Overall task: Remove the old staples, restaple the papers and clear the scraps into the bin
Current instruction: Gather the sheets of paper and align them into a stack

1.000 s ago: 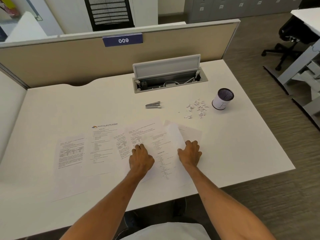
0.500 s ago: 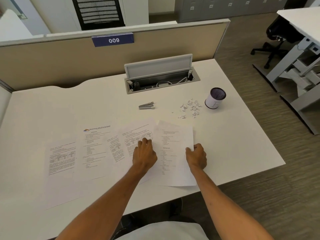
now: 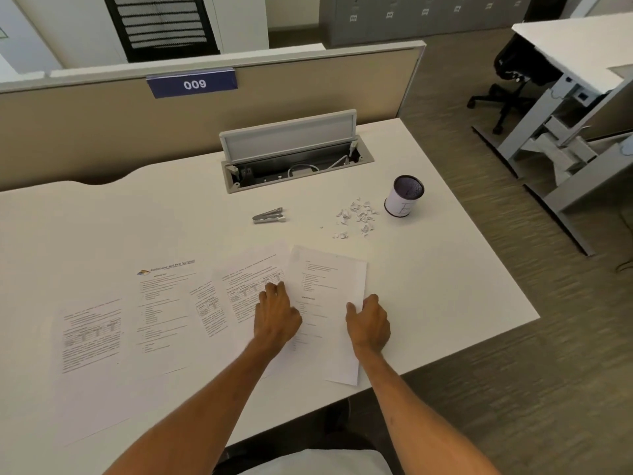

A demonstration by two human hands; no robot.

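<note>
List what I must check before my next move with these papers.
1. Pile held down: the left hand presses on the overlapping papers. Ok.
2. Grip: the right hand pinches the right edge of the rightmost sheet. Ok.
3. Tool free: the stapler lies alone beyond the papers, untouched. Ok.
4. Old staples out: too small to see. Cannot tell.
5. Bin ready: the bin stands upright, mouth open. Ok.
6. Scraps cleared: the scraps lie loose beside the bin. Not ok.
</note>
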